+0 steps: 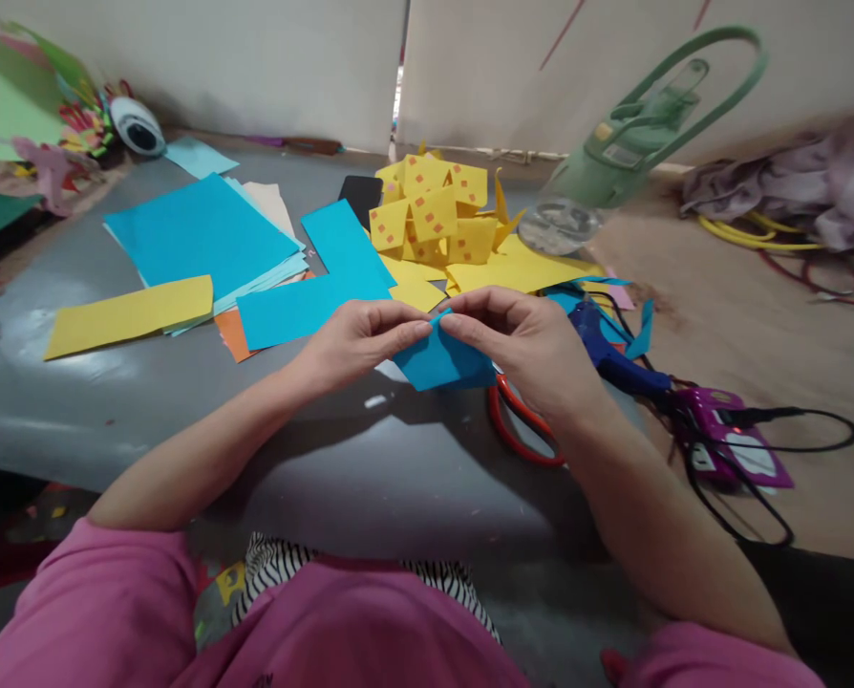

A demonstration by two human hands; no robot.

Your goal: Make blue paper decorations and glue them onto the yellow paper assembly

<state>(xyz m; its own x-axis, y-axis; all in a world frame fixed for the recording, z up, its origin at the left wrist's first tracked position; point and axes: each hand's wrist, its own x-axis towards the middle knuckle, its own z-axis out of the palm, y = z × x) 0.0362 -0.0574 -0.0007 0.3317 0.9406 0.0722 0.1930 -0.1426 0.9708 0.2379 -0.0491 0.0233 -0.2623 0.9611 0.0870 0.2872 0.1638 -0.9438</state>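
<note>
Both my hands pinch one small folded piece of blue paper [437,361] above the grey sheet [183,411]. My left hand [359,342] grips its upper left edge with closed fingers. My right hand [523,344] grips the upper right edge, fingertips almost meeting the left ones. Red-handled scissors [517,430] lie just under my right wrist. Blue paper sheets [312,301] lie right behind my hands.
A yellow strip [130,315] and a stack of blue sheets [202,234] lie at left. Yellow dotted paper pieces [431,215] are piled behind. A blue glue gun [613,358], a purple device with black cables [732,444] and a green fan [634,134] are at right.
</note>
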